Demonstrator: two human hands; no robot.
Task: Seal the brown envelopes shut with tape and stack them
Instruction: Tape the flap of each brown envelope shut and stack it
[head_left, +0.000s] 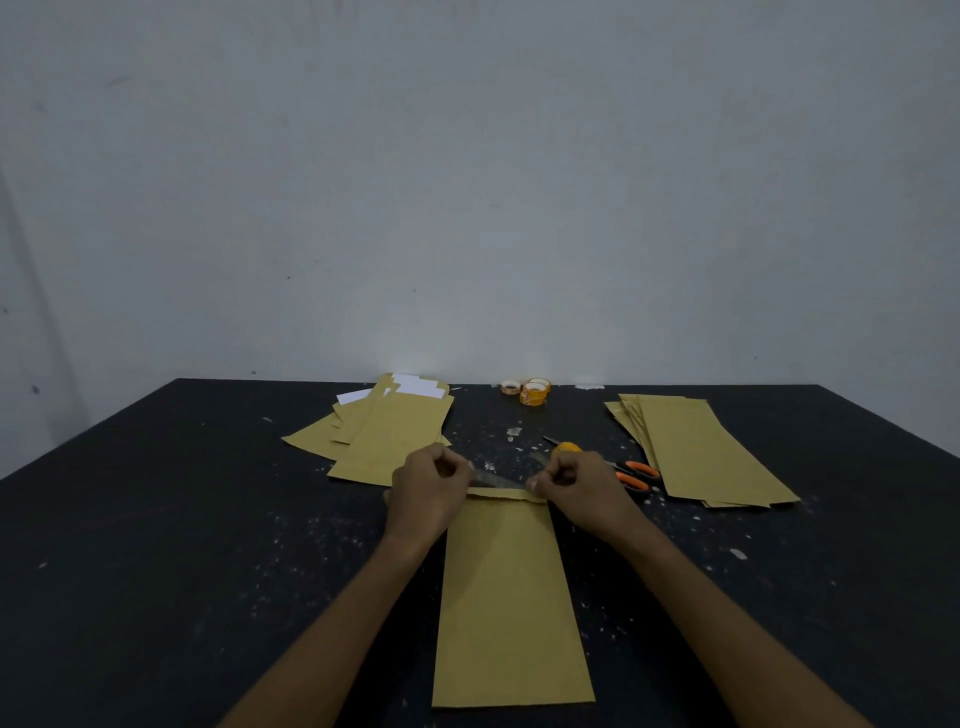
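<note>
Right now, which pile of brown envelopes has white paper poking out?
The left pile, beyond the left hand: white paper shows at its far end. The right pile by the scissors shows only brown.

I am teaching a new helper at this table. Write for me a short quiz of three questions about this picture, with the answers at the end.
1. True or false: the scissors lie on the table beside the right hand.
2. What do the left hand and right hand pinch over the far end of the middle envelope? A. strip of clear tape B. string C. ruler
3. Fill in: white paper sticks out of envelopes in the ___ pile.
Key: 1 true; 2 A; 3 left.
</note>
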